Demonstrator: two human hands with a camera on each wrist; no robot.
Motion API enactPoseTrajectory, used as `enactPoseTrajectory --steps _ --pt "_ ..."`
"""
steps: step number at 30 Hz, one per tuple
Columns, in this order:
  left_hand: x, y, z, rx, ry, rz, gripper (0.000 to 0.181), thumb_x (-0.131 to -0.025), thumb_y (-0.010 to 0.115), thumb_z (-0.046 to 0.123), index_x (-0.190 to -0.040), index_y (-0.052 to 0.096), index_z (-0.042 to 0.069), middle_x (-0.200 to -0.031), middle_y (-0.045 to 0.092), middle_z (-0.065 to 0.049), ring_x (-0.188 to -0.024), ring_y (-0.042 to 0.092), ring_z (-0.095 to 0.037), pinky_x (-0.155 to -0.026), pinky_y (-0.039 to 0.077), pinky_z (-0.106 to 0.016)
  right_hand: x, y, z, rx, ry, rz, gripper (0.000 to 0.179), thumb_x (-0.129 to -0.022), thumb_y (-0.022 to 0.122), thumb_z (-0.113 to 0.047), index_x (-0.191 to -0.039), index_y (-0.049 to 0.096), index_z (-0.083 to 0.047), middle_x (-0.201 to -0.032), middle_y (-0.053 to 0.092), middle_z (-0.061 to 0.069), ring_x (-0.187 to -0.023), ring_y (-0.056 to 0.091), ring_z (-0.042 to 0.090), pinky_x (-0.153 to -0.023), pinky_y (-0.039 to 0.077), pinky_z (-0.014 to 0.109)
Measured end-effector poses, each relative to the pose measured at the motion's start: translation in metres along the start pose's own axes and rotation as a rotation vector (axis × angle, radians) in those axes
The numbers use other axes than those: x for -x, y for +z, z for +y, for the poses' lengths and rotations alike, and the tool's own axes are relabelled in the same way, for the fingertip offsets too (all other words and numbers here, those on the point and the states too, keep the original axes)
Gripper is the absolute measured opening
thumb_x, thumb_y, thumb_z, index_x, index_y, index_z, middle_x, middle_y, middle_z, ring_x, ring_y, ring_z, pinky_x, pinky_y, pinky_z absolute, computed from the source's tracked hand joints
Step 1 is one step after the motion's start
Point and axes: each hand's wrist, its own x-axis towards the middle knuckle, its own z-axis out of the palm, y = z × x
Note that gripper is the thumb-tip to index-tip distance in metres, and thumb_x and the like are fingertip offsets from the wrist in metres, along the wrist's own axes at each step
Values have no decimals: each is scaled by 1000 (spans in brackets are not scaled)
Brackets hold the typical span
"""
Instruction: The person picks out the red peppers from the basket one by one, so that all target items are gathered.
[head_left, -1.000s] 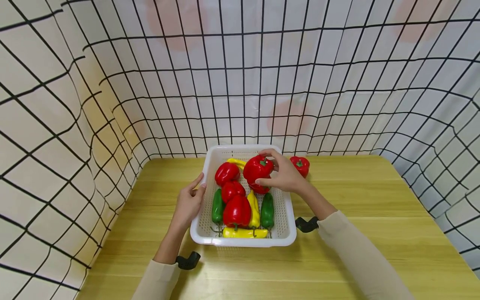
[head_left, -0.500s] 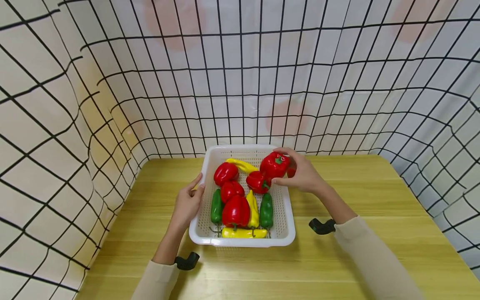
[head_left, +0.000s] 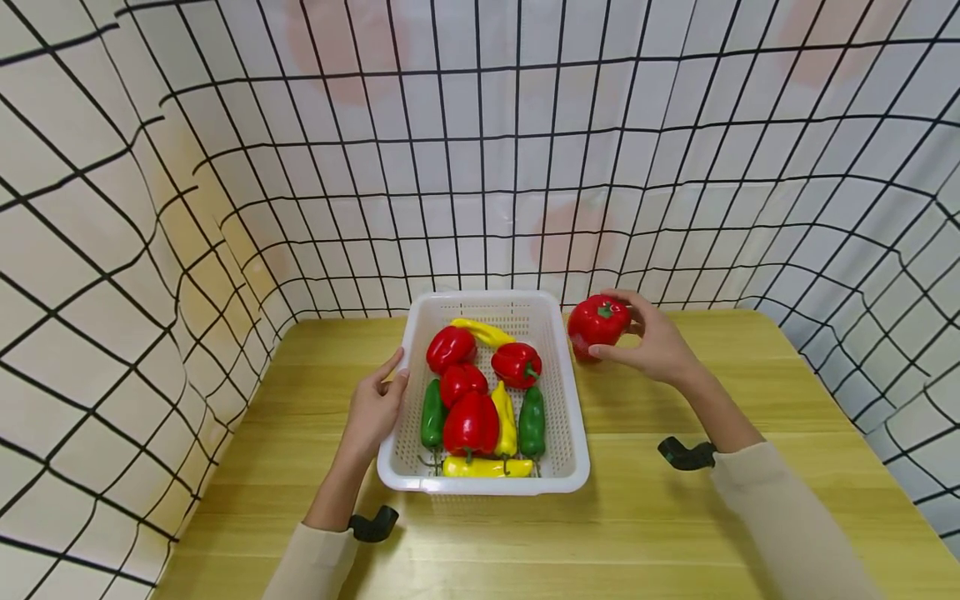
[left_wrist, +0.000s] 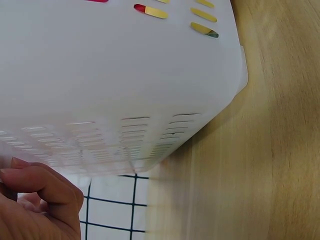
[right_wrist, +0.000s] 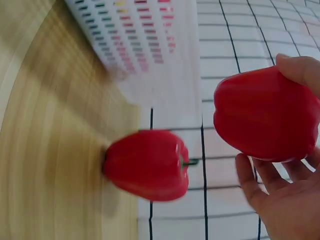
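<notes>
My right hand (head_left: pixel 657 343) holds a red bell pepper (head_left: pixel 597 322) in the air, just right of the basket. The right wrist view shows the held bell pepper (right_wrist: pixel 270 115) between thumb and fingers, apart from a second red bell pepper (right_wrist: pixel 147 165) that stands on the table beside the basket. My left hand (head_left: pixel 375 408) grips the left rim of a white plastic basket (head_left: pixel 582 450). Its fingers (left_wrist: pixel 52 187) look curled outside the slotted wall in the left wrist view. Inside the basket lie several red bell peppers (head_left: pixel 472 423), yellow peppers (head_left: pixel 487 467) and green peppers (head_left: pixel 532 423).
The basket stands on a wooden table (head_left: pixel 480 550). A black wire grid (head_left: pixel 517 137) in front of pale sheeting encloses the table's back and sides. Black camera mounts (head_left: pixel 686 454) sit on both wrists.
My right hand has carried the red bell pepper rightward from above the basket to outside its right rim. The pepper beneath it in the basket is uncovered. My left hand stays on the rim.
</notes>
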Motion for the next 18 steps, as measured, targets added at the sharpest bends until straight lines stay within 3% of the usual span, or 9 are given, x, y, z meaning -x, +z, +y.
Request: enactPoseTrajectory --steps 2,5,9,18 --pt "0 0 0 3 -4 -1 48 -106 57 34 -154 48 38 -126 71 -21 -100 73 -35 -75 66 -43 2 -6 6 22 -5 11 82 -86 85 -26 -154 41 -18 -151 49 11 -128 55 36 -103 55 53" --pt "0 0 1 11 -12 -3 48 -106 57 34 -154 48 38 -125 71 -21 -100 73 -35 -76 66 -44 4 -14 14 45 -9 31 81 -86 85 -25 -154 41 -18 -150 50 12 -126 56 35 -97 57 33" --pt "-1 0 1 21 -17 -6 48 -107 57 35 -154 47 38 -123 71 -22 -100 73 -36 -76 66 -46 7 -22 26 45 19 50 82 -86 85 -23 -155 41 -19 -151 48 12 -127 54 33 -88 49 10" --pt "-1 0 0 30 -16 -9 49 -106 57 34 -154 47 38 -126 71 -22 -102 73 -38 -77 65 -48 14 -37 56 73 63 79 86 -89 82 -20 -159 34 -13 -153 44 20 -126 53 39 -91 50 15"
